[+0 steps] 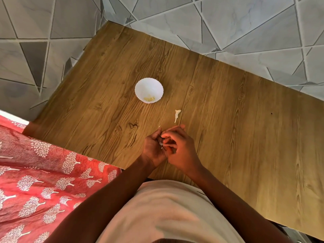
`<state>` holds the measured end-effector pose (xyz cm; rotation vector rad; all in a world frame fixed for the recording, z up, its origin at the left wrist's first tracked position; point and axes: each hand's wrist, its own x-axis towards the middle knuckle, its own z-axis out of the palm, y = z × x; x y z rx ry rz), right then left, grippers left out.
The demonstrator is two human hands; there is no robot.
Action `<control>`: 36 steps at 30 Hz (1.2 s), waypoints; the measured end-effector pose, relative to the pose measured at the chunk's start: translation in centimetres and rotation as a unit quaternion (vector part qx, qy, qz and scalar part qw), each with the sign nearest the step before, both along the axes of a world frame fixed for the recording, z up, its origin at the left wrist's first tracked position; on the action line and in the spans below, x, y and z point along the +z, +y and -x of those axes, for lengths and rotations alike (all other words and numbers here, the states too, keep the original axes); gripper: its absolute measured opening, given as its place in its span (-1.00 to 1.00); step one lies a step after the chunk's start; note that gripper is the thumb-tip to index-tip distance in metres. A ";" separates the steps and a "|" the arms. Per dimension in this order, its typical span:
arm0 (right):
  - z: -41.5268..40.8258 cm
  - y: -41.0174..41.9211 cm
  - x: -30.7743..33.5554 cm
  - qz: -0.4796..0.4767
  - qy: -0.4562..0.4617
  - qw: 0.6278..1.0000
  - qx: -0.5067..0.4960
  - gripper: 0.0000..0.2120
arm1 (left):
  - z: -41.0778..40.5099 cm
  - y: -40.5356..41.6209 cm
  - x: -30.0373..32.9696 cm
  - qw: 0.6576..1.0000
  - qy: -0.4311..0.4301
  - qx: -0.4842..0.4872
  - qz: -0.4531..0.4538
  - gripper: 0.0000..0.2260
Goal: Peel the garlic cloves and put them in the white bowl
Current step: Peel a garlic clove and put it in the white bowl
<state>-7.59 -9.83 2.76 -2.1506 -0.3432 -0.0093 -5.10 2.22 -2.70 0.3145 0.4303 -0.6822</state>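
A small white bowl (149, 88) stands on the wooden table, with a few pale peeled garlic cloves (149, 98) in its bottom. My two hands meet above the table's near edge. My left hand (153, 147) is cupped palm-up and holds a small white garlic piece (161, 143). The fingers of my right hand (178, 146) curl over it and pinch at that piece; most of it is hidden between the fingers. A garlic stem with papery skin (177, 114) lies on the table just beyond my hands.
The wooden table (228, 111) stands on a grey floor of triangular tiles (245, 20). A red cloth with white tree prints (43, 181) lies at the left beside the table. A tiny skin scrap (159, 126) lies near my left fingertips.
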 end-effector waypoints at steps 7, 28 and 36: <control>-0.8 -0.3 -0.2 0.055 -0.052 0.997 -0.017 -0.70 | -0.4 -0.6 -0.4 0.999 -0.030 0.002 0.031 -0.42; 0.3 -3.9 -0.9 -0.032 -0.021 0.983 -0.179 -0.73 | 0.3 1.3 0.4 0.995 -0.006 0.088 0.052 -0.50; 0.8 -3.8 -3.8 -0.021 0.084 0.987 -0.138 -0.70 | 1.8 4.0 0.9 0.990 0.012 0.135 0.026 -0.48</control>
